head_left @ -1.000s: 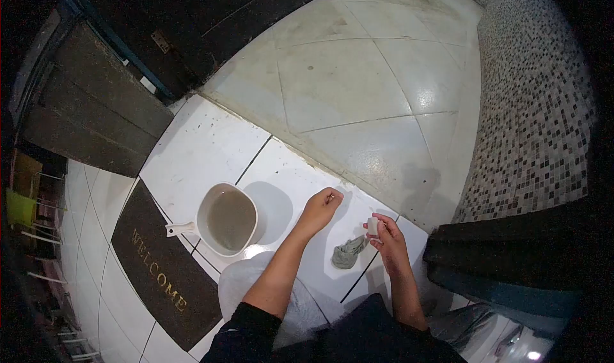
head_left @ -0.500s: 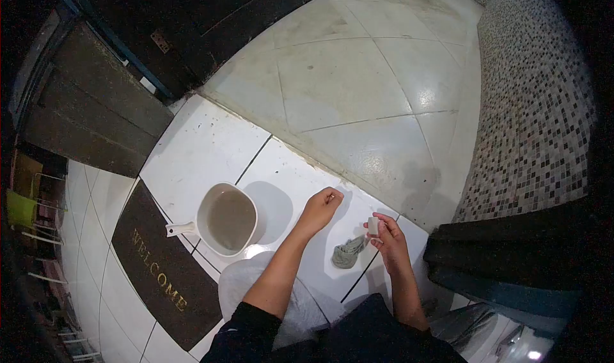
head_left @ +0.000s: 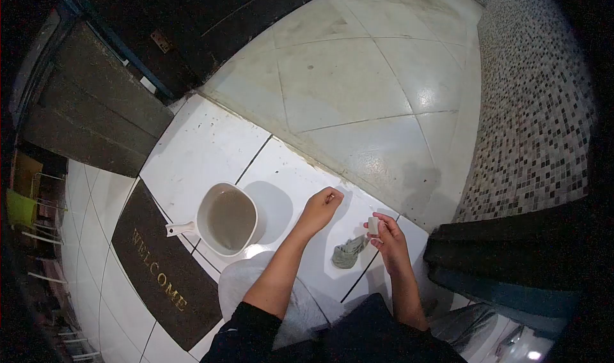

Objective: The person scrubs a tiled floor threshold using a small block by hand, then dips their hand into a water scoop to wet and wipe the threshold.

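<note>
Hands [head_left: 318, 211] motionless above white tiles [head_left: 284, 163]

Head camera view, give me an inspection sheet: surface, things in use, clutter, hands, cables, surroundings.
Surface: white tiles, speckled in places.
Things: small pale block, held; white dipper with cloudy liquid; crumpled grey-green cloth on the tiles.
Clutter: WELCOME mat beside the dipper.
Hands: left hand curled, contents unclear; right hand grips the block.
Cables: nothing seen.
Surroundings: mosaic-patterned wall, smudged grey floor.

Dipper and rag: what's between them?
In the head view, the left forearm crosses between the dipper and the rag.
</note>
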`<control>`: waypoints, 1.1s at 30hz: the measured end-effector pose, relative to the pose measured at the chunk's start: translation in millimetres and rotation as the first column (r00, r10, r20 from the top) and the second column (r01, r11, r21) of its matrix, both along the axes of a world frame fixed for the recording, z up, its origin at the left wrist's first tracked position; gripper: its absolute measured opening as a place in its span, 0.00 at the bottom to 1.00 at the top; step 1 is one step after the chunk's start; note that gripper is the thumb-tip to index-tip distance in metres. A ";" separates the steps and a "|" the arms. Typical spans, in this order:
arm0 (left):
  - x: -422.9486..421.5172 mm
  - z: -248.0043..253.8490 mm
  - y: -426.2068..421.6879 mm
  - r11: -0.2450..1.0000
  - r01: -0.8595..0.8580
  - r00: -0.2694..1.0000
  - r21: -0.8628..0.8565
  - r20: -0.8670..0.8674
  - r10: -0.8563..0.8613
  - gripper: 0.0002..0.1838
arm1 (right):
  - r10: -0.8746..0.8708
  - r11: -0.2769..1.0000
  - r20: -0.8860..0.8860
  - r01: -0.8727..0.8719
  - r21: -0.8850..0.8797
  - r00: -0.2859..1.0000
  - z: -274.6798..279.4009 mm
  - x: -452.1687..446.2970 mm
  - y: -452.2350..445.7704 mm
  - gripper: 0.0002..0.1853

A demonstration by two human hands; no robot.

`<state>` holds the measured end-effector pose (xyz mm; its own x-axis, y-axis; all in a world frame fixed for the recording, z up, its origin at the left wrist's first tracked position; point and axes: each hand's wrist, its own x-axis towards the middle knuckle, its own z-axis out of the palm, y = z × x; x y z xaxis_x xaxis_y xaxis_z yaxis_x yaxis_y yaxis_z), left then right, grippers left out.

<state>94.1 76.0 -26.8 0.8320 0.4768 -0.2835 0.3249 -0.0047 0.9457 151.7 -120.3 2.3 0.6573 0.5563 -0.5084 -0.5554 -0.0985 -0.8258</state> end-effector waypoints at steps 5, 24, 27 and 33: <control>-1.4 6.2 1.0 0.999 0.053 0.997 -0.012 -0.060 -0.053 0.13 | 0.002 1.000 -0.006 -0.002 -0.006 1.000 0.4 0.1 0.6 0.16; -1.2 2.5 0.6 0.998 0.050 0.997 -0.039 -0.058 -0.052 0.11 | -0.005 1.000 -0.005 0.005 0.001 1.000 0.7 -0.3 0.8 0.17; -1.6 5.8 0.5 0.998 0.052 0.996 -0.032 -0.067 -0.054 0.11 | -0.006 1.000 -0.002 0.006 0.010 1.000 -1.3 -0.2 1.0 0.17; -1.0 7.1 -0.3 0.998 0.055 0.996 -0.038 -0.075 -0.057 0.12 | 0.002 1.000 -0.011 -0.002 -0.031 1.000 -2.7 0.8 -0.1 0.16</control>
<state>93.1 75.8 -19.7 0.8327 0.4184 -0.3626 0.3958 0.0083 0.9183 152.5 -120.4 -0.4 0.6506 0.5414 -0.5326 -0.5638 -0.1255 -0.8163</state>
